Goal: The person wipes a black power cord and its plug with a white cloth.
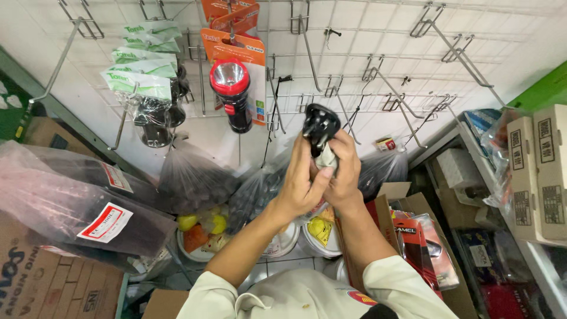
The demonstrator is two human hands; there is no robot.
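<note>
Gripping a black plug [320, 125] in my left hand [301, 180] and right hand [344, 174], both clamped on it, red torch [231, 88] hanging just beside on the wire rack [378, 53]

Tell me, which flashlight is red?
The flashlight on the orange card, hanging at the rack's middle, has a red head. The bagged flashlights to its left look black, as does the one in both hands.
</note>
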